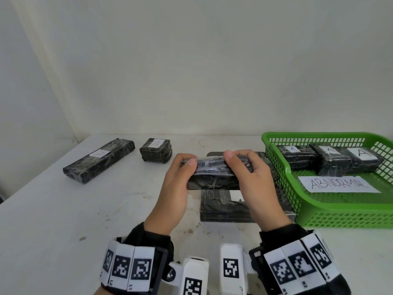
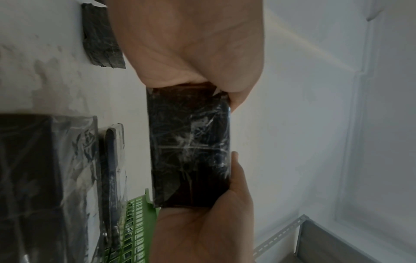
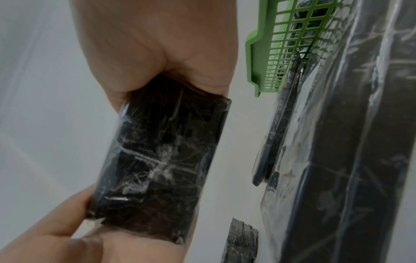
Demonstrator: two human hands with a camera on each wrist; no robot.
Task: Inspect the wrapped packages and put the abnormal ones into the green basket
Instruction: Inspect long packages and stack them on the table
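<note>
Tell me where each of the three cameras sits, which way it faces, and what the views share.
Head: worn on the head, looking forward and down at the table; shows the left hand and right hand gripping the held package, plus the green basket.
Left wrist: looks along the left hand toward the right, palm filling the top.
Right wrist: looks along the right hand toward the left.
Shared: all three show the held package and a corner of the green basket.

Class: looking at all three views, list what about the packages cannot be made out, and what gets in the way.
- Held package: its label, if any, shows in no view; left hand and right hand cover its ends.
- Package beneath the hands: head view, white label mostly hidden.
- Long package: label mark too small.
- Green basket: cropped at right.
</note>
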